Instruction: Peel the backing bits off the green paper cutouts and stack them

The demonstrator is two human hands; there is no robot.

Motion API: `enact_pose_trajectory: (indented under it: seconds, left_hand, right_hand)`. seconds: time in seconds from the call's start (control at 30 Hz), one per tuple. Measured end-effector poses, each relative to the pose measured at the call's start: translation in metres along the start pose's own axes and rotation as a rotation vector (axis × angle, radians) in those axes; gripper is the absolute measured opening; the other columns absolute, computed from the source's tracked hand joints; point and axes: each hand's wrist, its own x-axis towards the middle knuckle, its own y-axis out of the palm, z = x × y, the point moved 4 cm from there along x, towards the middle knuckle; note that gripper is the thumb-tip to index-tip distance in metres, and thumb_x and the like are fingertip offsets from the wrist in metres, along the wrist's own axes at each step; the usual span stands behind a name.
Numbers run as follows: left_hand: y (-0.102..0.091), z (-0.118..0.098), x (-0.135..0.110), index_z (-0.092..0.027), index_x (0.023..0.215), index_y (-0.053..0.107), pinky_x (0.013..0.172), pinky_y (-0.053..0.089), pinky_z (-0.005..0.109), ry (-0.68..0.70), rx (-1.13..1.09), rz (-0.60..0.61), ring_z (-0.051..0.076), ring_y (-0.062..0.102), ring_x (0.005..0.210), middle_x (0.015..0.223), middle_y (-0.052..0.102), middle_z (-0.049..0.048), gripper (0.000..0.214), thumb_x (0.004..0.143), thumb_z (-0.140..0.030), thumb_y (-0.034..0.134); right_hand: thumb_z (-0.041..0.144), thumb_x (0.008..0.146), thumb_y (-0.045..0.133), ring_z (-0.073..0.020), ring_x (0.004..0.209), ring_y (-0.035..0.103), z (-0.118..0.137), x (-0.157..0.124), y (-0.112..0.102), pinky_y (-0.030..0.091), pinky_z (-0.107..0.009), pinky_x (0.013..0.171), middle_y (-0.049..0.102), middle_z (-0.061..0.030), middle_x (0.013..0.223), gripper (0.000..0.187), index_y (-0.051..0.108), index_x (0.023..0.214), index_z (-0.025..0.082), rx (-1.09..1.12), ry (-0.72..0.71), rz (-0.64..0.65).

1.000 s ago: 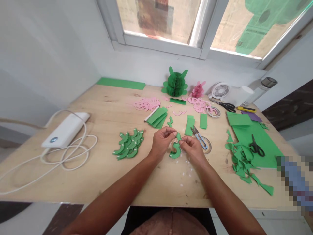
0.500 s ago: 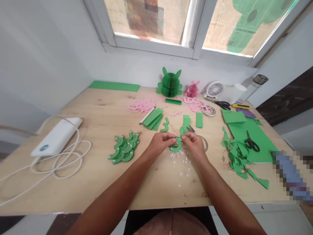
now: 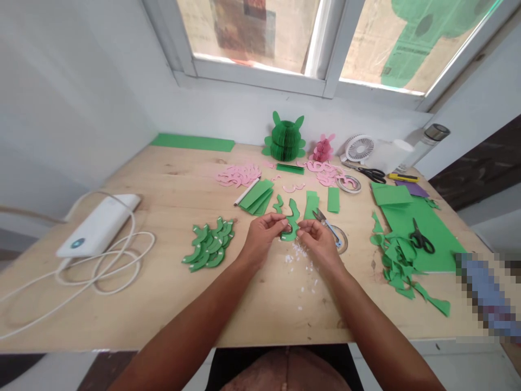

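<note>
My left hand (image 3: pixel 266 233) pinches the left edge of a wavy green paper cutout (image 3: pixel 292 217), held just over the tabletop. At its right edge is my right hand (image 3: pixel 315 236), thumb and fingertips together; whether they grip the paper or a tiny scrap, I cannot tell. Behind my left fingers lies a second green cutout (image 3: pixel 278 203), partly covered. White paper bits (image 3: pixel 299 251) are scattered below the hands. Scissors with blue handles (image 3: pixel 325 219) and a tape roll (image 3: pixel 344 239) lie beside my right hand, partly hidden by it.
Stacked green cutouts with white strips (image 3: pixel 209 244) lie left, near a white power bank (image 3: pixel 97 225) and its cable. Green scraps (image 3: pixel 396 260) and black scissors (image 3: pixel 421 239) lie right. Pink cutouts (image 3: pixel 238 175), a green honeycomb paper figure (image 3: pixel 287 140) and a small fan (image 3: pixel 360 147) are farther back.
The wavy cutout has turned more upright and moved slightly away from me. My right hand has shifted a little left, and more of the blue-handled scissors shows.
</note>
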Motion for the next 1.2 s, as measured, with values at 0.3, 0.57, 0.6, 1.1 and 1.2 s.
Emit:
enact_pose_trajectory:
  seconds: [0.3,0.57,0.6,1.1,1.2]
  left_hand:
    - [0.004,0.000,-0.003,-0.013,0.078,0.066,0.065,0.047,0.028,-0.081,-0.018,0.015,0.015,0.062,0.065,0.066,0.068,0.0041,0.029,0.057,-0.031,0.076]
    - [0.005,-0.001,-0.002,-0.015,0.093,0.066,0.067,0.050,0.029,-0.062,0.123,0.176,0.017,0.063,0.076,0.091,0.069,0.0079,0.039,0.056,-0.023,0.077]
    - [0.005,-0.002,-0.002,-0.015,0.093,0.067,0.069,0.050,0.030,-0.054,0.144,0.196,0.017,0.063,0.077,0.093,0.069,0.0081,0.039,0.056,-0.022,0.077]
    - [0.008,-0.008,-0.005,-0.015,0.086,0.069,0.076,0.049,0.029,0.043,0.169,0.172,0.015,0.062,0.076,0.084,0.070,0.0054,0.031,0.057,-0.022,0.076]
    - [0.008,-0.009,-0.006,-0.015,0.084,0.070,0.074,0.049,0.028,0.029,0.160,0.164,0.015,0.062,0.074,0.082,0.070,0.0049,0.030,0.056,-0.021,0.076]
  right_hand:
    - [0.035,0.061,0.071,-0.0076,0.046,0.041,0.000,-0.002,0.001,0.028,-0.021,0.045,0.051,0.0058,0.054,0.024,0.054,0.066,0.018,0.105,0.043,0.015]
    - [0.035,0.058,0.072,-0.0086,0.049,0.043,0.008,-0.001,-0.005,0.032,-0.022,0.047,0.052,0.0053,0.057,0.026,0.055,0.068,0.019,0.152,-0.006,-0.081]
    - [0.034,0.059,0.072,-0.0085,0.049,0.044,0.010,-0.001,-0.005,0.033,-0.022,0.047,0.051,0.0053,0.057,0.025,0.055,0.067,0.019,0.148,-0.014,-0.089]
    - [0.032,0.061,0.070,-0.0088,0.051,0.044,0.011,-0.005,-0.002,0.033,-0.022,0.051,0.051,0.0055,0.057,0.021,0.055,0.066,0.018,0.156,-0.024,-0.042]
    - [0.033,0.061,0.070,-0.0093,0.052,0.045,0.011,-0.005,-0.002,0.034,-0.022,0.051,0.051,0.0049,0.058,0.021,0.056,0.068,0.018,0.158,-0.020,-0.036]
